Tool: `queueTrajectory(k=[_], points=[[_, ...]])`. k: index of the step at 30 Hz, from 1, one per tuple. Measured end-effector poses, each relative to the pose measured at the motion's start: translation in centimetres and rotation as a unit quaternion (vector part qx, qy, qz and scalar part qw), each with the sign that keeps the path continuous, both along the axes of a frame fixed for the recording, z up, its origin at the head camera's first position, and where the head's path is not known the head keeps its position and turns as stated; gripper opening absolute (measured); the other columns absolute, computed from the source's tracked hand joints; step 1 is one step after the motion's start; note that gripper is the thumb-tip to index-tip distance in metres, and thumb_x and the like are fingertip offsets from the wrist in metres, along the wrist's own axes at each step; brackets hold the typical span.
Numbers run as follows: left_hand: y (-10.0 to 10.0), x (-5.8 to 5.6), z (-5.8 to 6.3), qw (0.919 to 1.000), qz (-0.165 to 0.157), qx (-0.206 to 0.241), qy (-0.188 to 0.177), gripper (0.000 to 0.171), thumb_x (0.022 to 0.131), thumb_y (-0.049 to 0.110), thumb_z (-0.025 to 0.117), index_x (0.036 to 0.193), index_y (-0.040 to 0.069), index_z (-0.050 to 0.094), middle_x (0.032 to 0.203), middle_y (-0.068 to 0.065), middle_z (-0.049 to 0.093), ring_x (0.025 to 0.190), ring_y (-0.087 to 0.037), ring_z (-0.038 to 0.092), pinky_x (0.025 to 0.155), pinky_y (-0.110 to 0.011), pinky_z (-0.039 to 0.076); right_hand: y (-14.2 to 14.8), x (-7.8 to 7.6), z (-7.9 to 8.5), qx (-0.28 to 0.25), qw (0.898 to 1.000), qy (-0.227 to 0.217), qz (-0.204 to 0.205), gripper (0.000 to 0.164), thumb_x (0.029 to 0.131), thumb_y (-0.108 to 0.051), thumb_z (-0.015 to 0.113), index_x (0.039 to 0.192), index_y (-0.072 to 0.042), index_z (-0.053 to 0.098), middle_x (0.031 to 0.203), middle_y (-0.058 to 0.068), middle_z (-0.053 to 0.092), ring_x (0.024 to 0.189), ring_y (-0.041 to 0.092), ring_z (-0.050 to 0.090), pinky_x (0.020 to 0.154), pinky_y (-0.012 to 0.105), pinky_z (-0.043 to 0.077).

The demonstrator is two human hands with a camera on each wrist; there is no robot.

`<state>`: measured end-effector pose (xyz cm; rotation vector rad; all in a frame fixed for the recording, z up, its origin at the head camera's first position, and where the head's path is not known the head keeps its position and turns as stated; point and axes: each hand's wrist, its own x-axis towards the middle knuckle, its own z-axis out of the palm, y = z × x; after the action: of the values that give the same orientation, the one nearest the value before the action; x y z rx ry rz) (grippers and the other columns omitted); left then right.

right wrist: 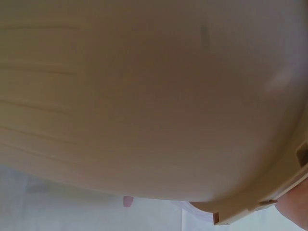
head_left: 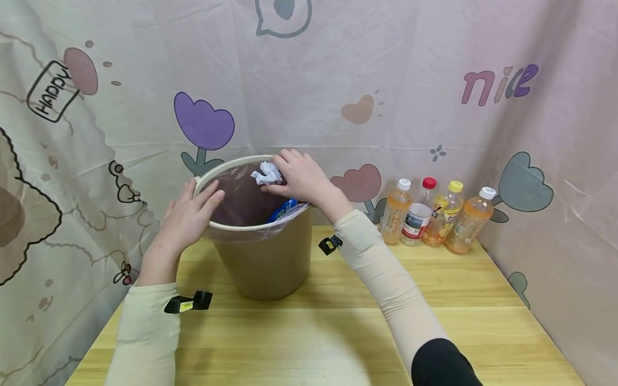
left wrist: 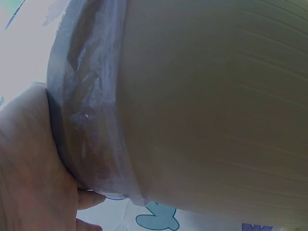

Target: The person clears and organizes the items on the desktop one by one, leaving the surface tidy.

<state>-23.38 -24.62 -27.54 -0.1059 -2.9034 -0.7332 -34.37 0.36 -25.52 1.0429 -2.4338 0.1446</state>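
A tan trash bin [head_left: 260,262] with a pale rim stands on the table, lined with a clear plastic bag [head_left: 280,225]. My right hand [head_left: 301,179] is over the far right part of the opening, pinching a crumpled piece of white paper [head_left: 267,174]. At the left rim, my left hand [head_left: 188,217] rests with fingers fairly straight; in the left wrist view the same hand [left wrist: 33,163] lies against the bagged edge. Inside the bin a blue wrapper [head_left: 282,210] shows near the right wall. The bin's side [right wrist: 159,106] fills most of the right wrist view, hiding the paper there.
Several capped plastic bottles stand at the back right of the wooden table [head_left: 386,321], including a red-capped bottle [head_left: 419,214] and a yellow-capped bottle [head_left: 444,214]. A printed curtain [head_left: 299,96] hangs close behind the bin and along both sides.
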Motion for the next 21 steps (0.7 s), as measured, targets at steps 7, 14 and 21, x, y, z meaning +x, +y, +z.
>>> queueTrajectory(k=[7,14,21], points=[[0.01,0.04,0.04,1.0,0.001,0.001,-0.003,0.073,0.099,0.066,0.017,0.157,0.021,0.02,0.162,-0.023,-0.009,0.149,-0.048,-0.005,0.111,-0.075,-0.002,0.09,0.07,0.07,-0.01,1.0,-0.013,0.005,0.062,0.087,-0.064,0.059,0.127,-0.017,0.054,0.113,0.002,0.057,0.112,0.021,0.053,0.084,0.037,0.045],[0.06,0.09,0.06,1.0,0.002,0.007,-0.002,0.073,0.099,0.066,0.018,0.156,0.022,0.021,0.162,-0.023,-0.009,0.149,-0.047,-0.006,0.112,-0.074,-0.003,0.19,0.17,0.12,-0.022,0.999,-0.021,0.008,0.062,0.086,-0.063,0.061,0.129,-0.018,0.053,0.117,0.002,0.058,0.114,0.021,0.053,0.086,0.038,0.046],[0.1,0.13,0.1,1.0,0.001,0.01,0.001,0.072,0.099,0.065,0.019,0.156,0.022,0.022,0.163,-0.023,-0.008,0.149,-0.047,-0.006,0.112,-0.074,-0.002,0.27,0.15,0.07,-0.038,0.999,-0.029,0.02,0.062,0.087,-0.061,0.062,0.132,-0.018,0.053,0.123,0.002,0.058,0.118,0.022,0.053,0.091,0.039,0.045]])
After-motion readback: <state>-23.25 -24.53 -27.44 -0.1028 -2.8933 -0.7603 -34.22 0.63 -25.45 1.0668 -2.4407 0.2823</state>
